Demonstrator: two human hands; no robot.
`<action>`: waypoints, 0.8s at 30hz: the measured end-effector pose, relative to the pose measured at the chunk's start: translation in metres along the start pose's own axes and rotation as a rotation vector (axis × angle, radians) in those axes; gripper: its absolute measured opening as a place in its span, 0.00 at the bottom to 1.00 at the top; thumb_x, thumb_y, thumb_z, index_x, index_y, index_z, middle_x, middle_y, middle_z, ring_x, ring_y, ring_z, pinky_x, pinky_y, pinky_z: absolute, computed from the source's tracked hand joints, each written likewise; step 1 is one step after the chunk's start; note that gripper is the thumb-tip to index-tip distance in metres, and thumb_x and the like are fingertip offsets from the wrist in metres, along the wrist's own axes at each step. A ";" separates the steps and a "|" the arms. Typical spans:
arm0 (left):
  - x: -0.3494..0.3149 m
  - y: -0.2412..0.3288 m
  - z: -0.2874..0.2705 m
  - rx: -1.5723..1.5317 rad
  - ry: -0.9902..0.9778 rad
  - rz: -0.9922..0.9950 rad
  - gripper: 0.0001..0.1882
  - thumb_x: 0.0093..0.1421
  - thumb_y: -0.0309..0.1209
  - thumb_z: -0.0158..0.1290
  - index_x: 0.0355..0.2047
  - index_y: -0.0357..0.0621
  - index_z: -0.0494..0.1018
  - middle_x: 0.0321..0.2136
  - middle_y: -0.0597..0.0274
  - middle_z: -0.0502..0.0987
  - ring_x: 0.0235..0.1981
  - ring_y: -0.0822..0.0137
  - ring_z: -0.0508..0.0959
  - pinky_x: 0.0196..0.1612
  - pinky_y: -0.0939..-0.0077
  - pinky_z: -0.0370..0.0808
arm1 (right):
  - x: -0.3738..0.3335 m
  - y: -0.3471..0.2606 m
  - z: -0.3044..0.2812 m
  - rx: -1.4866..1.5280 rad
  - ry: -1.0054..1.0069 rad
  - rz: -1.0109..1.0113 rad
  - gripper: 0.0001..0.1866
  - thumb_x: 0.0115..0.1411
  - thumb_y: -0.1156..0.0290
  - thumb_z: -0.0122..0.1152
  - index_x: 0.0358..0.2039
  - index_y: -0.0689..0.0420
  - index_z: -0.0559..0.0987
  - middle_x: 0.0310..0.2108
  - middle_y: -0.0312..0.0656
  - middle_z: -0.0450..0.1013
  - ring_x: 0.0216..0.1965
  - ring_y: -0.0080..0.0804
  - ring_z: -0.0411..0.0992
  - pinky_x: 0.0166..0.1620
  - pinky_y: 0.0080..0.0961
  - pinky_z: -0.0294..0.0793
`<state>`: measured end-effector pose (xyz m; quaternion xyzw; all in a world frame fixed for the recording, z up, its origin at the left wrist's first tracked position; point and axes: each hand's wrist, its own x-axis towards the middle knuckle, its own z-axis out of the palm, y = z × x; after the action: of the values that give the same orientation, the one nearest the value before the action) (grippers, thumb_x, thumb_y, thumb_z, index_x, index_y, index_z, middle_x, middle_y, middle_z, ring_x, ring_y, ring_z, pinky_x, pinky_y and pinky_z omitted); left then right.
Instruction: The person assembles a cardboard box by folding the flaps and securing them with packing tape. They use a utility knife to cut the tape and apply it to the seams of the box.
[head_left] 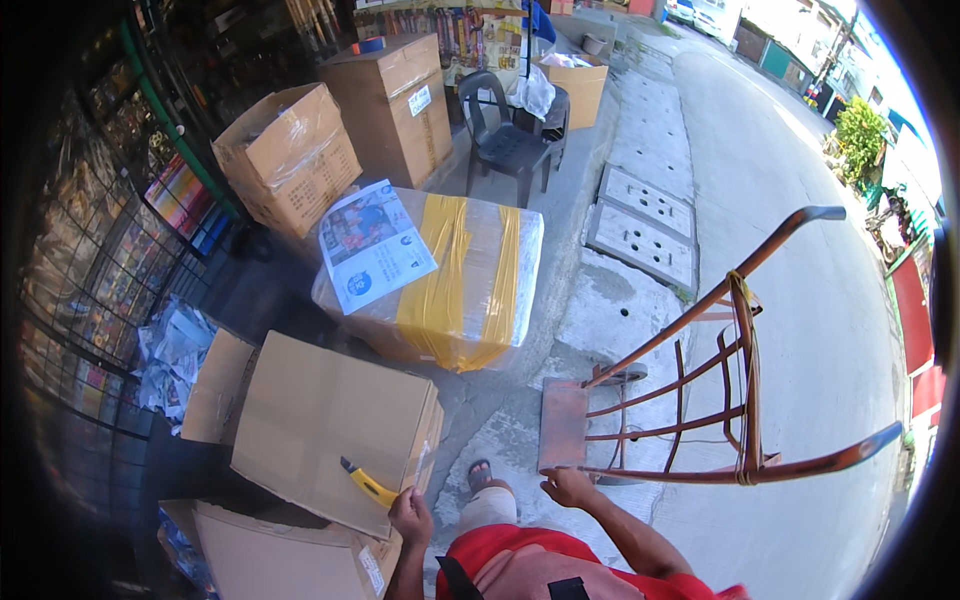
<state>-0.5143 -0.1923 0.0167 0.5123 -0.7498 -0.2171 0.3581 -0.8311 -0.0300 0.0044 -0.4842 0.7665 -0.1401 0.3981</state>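
My left hand [411,517] is closed around the handle of a yellow box cutter [374,486], whose dark tip points up and left. It is held over a large brown cardboard box [330,420] at lower left, with a side flap folded out. My right hand [568,487] has its fingers curled, and I make out nothing in them. It overlaps the lower end of a rusty brown hand truck [690,400] in the picture; whether it touches cannot be made out. Beyond the box, a carton [380,320] wrapped in clear and yellow tape carries a printed sheet [375,245].
Another open carton [280,555] stands at the lower left edge. Further back are two brown boxes, a dark plastic chair [510,150] and an open box by the curb. Crumpled paper [175,350] lies beside a wire rack. Concrete drain covers [645,225] border the road.
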 end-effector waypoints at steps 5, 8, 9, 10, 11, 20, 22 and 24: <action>0.088 0.041 0.101 -0.115 -0.215 0.005 0.12 0.67 0.35 0.54 0.36 0.37 0.80 0.28 0.50 0.82 0.30 0.49 0.83 0.33 0.59 0.78 | 0.043 0.040 -0.061 0.216 0.185 0.153 0.23 0.62 0.58 0.59 0.52 0.60 0.80 0.39 0.56 0.81 0.44 0.56 0.78 0.48 0.45 0.77; 0.142 0.060 0.163 -0.194 -0.249 0.061 0.13 0.67 0.35 0.53 0.38 0.37 0.80 0.28 0.49 0.83 0.30 0.48 0.83 0.33 0.59 0.78 | 0.065 0.063 -0.099 0.248 0.204 0.269 0.23 0.62 0.58 0.59 0.51 0.60 0.80 0.37 0.58 0.80 0.42 0.56 0.79 0.47 0.45 0.78; 0.159 0.067 0.182 -0.212 -0.348 -0.031 0.13 0.67 0.35 0.53 0.40 0.37 0.81 0.28 0.48 0.83 0.29 0.48 0.84 0.33 0.59 0.78 | 0.066 0.072 -0.111 0.208 0.210 0.308 0.23 0.62 0.57 0.59 0.51 0.60 0.81 0.38 0.58 0.80 0.42 0.56 0.79 0.47 0.45 0.78; 0.177 0.078 0.203 -0.242 -0.370 -0.017 0.13 0.67 0.35 0.54 0.39 0.37 0.81 0.28 0.47 0.82 0.29 0.49 0.84 0.33 0.59 0.78 | 0.065 0.083 -0.126 0.161 0.206 0.351 0.23 0.62 0.57 0.59 0.51 0.60 0.81 0.38 0.58 0.80 0.42 0.56 0.79 0.47 0.45 0.78; 0.195 0.090 0.221 -0.266 -0.416 -0.033 0.13 0.67 0.35 0.54 0.39 0.38 0.81 0.28 0.47 0.82 0.29 0.50 0.84 0.33 0.60 0.79 | 0.068 0.091 -0.139 0.179 0.243 0.381 0.23 0.61 0.57 0.60 0.51 0.60 0.81 0.37 0.57 0.81 0.42 0.55 0.80 0.46 0.45 0.78; 0.326 0.190 0.373 -0.404 -0.496 0.043 0.18 0.67 0.43 0.55 0.36 0.39 0.81 0.25 0.51 0.82 0.27 0.54 0.83 0.31 0.63 0.77 | 0.167 0.195 -0.253 0.227 0.222 0.542 0.24 0.59 0.56 0.61 0.50 0.59 0.82 0.42 0.58 0.80 0.46 0.55 0.79 0.51 0.41 0.77; 0.340 0.196 0.409 -0.360 -0.572 -0.057 0.19 0.66 0.45 0.56 0.34 0.40 0.81 0.24 0.51 0.81 0.27 0.54 0.83 0.30 0.64 0.76 | 0.211 0.236 -0.274 0.206 0.190 0.510 0.24 0.59 0.55 0.61 0.49 0.60 0.82 0.43 0.58 0.80 0.47 0.55 0.79 0.52 0.42 0.77; 0.354 0.198 0.445 -0.360 -0.529 -0.115 0.20 0.66 0.46 0.54 0.30 0.40 0.81 0.21 0.53 0.80 0.24 0.55 0.82 0.29 0.64 0.76 | 0.263 0.279 -0.301 0.140 0.120 0.431 0.25 0.60 0.60 0.61 0.53 0.63 0.80 0.36 0.54 0.83 0.37 0.39 0.83 0.44 0.34 0.80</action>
<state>-1.0512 -0.4623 -0.0234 0.4081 -0.7363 -0.4915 0.2230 -1.2881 -0.1683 -0.0939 -0.2715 0.8627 -0.1334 0.4052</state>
